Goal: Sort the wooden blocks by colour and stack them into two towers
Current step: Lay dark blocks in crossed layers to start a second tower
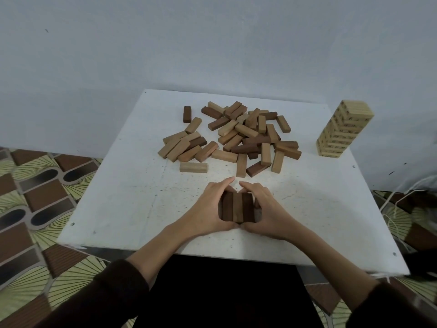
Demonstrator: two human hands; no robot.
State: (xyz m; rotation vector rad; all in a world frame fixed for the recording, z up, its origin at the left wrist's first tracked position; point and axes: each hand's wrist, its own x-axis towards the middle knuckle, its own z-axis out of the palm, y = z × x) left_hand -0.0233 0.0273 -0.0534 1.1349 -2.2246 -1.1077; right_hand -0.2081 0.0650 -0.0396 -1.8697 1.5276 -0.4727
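On the table [118,209] the mixed pile [234,138] sprawls centrally, and the pale tower [345,131] at the far right edge is open to a knock. Left hand [205,214] and right hand [272,209] cup the dark blocks [237,207] near the front, perhaps two layers; uneven squeezing would skew them.

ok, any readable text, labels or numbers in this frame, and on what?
None legible.
Pale block tower: dark marks on the block sides, maybe print, too blurred to read.
Loose block pile, held dark blocks, white table: no text visible.
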